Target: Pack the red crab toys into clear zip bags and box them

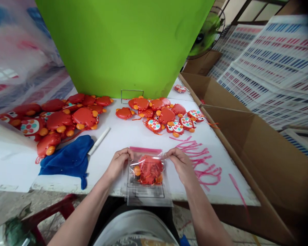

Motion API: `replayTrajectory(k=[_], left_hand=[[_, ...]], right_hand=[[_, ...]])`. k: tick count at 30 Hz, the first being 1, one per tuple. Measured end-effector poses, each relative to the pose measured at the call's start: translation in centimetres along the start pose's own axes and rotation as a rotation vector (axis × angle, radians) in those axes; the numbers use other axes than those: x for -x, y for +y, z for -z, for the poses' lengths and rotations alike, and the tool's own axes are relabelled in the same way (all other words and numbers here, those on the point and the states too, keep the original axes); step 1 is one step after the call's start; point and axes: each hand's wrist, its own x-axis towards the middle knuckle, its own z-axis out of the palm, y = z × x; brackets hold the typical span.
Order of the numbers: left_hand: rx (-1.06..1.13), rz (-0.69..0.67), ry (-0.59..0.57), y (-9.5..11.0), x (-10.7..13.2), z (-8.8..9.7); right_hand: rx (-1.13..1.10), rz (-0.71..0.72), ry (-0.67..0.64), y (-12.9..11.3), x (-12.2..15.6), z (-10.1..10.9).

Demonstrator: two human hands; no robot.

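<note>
A clear zip bag (149,196) with a pink top strip lies at the table's front edge, its lower end reaching past the edge. Inside it is a red and orange plastic toy (151,169). My left hand (119,162) pinches the bag's upper left corner between thumb and fingers. At the upper right corner, my right hand (179,162) holds the bag in the same kind of pinch. Beyond the bag is a cluster of similar red toys (166,115), some showing white dotted faces.
A bigger heap of red toys (59,119) lies at left, near a blue cloth (69,159) and a white pen (99,140). Pink strips (199,160) are scattered at right. An open cardboard box (246,143) borders the right side; a green panel (125,48) stands behind.
</note>
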Motion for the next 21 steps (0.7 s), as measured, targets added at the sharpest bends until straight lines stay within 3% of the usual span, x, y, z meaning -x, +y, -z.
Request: replayTrajectory(k=[3,7,9,11,14,16,18,21], left_hand=[[0.033,-0.043,0.043,-0.1,0.0,-0.3],[-0.012,0.01,0.088,0.0,0.0,-0.6],[-0.126,-0.012,0.091,-0.1,0.0,-0.7],[-0.294,-0.052,0.062,-0.2,0.2,-0.9],[-0.658,-0.198,-0.007,-0.6,0.5,-1.5],[-0.924,-0.348,-0.052,-1.0,0.6,-2.2],[-1.138,-0.446,-0.07,-1.3,0.5,-2.8],[-1.342,-0.449,-0.045,-1.4,0.1,-3.3]], right_hand=[[0.021,0.008,0.019,-0.4,-0.1,-0.6],[0.048,0.041,-0.08,-0.8,0.1,-1.0],[0.033,0.055,-0.01,-1.1,0.0,-0.3],[0.038,0.115,0.24,-1.7,-0.2,1.4],[0.092,0.354,0.825,-3.0,-0.9,4.5],[0.155,0.508,1.016,-3.9,-1.4,6.0],[0.259,0.559,0.919,-4.4,-2.3,6.6],[0.454,0.484,0.568,-3.4,-4.7,6.2]])
